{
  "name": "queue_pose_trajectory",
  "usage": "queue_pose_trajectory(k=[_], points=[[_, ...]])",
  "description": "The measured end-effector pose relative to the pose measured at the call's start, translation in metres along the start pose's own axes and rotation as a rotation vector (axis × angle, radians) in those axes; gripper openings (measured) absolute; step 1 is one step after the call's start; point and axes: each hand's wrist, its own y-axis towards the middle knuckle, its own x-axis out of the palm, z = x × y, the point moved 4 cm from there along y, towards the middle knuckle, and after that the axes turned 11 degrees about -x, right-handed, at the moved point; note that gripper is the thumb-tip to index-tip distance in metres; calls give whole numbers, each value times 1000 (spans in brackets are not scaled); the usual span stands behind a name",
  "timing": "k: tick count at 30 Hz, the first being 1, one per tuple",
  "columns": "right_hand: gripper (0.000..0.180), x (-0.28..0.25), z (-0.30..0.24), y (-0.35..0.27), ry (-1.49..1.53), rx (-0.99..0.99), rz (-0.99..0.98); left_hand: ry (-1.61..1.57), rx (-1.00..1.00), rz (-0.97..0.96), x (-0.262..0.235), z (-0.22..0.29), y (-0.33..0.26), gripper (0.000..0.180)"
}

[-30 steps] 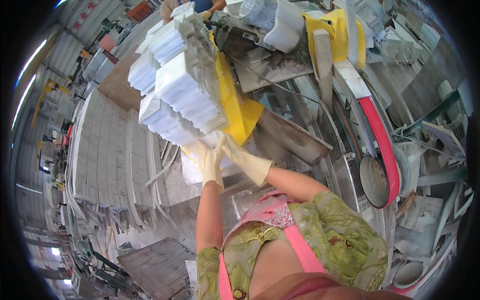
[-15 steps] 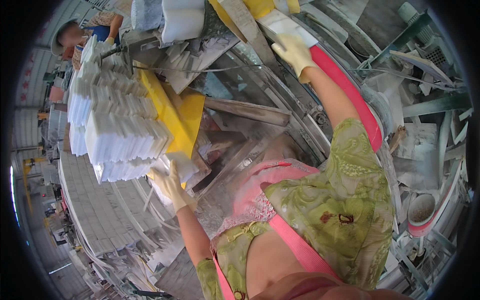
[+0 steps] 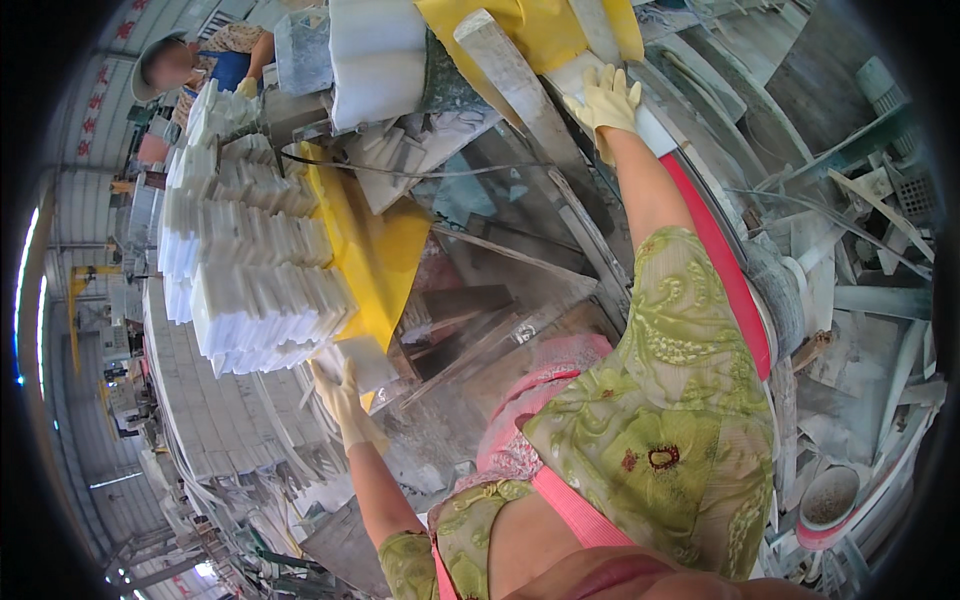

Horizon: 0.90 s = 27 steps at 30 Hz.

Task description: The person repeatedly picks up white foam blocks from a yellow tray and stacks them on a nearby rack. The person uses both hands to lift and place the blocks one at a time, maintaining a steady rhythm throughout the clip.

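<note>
My right hand (image 3: 608, 105), in a cream rubber glove, reaches far forward and lies with fingers spread over a white stone slab (image 3: 655, 132). The slab rests on a long narrow track with a red strip (image 3: 715, 235). At the left, my gloved left hand (image 3: 348, 408) has thumb and fingers at the near edge of a white stone tile (image 3: 370, 362). That tile is at the near end of a big stack of thin white tiles (image 3: 262, 300) standing on edge in rows. Part of its edge is hidden by the hand.
Yellow sheeting (image 3: 375, 260) runs beside the stack. Wooden planks (image 3: 510, 65) and broken stone pieces (image 3: 390, 155) lie between my arms. Another person (image 3: 225, 62) stands beyond the stack. A bucket (image 3: 830, 497) stands at the lower right among scrap.
The whole view has shifted. My right hand has reached a little farther along the slab, and its fingers have spread. My left hand stays at the same tile.
</note>
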Motion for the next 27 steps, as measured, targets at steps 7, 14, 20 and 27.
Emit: queue_pose_trajectory(k=[7, 14, 20, 27], points=[[71, 5, 14, -22, 13, -74, -45, 73, 46, 34, -1, 5, 0, 92], [70, -16, 29, -77, -81, -107, -45, 66, 104, 59, 3, 9, 2, 93], [61, -29, 58, -141, -57, -231, 43, 81, 41, 43, 6, 12, 8, 94], [67, -90, 99, -184, 359, -443, -131, 58, 73, 74, 9, 15, 9, 96]])
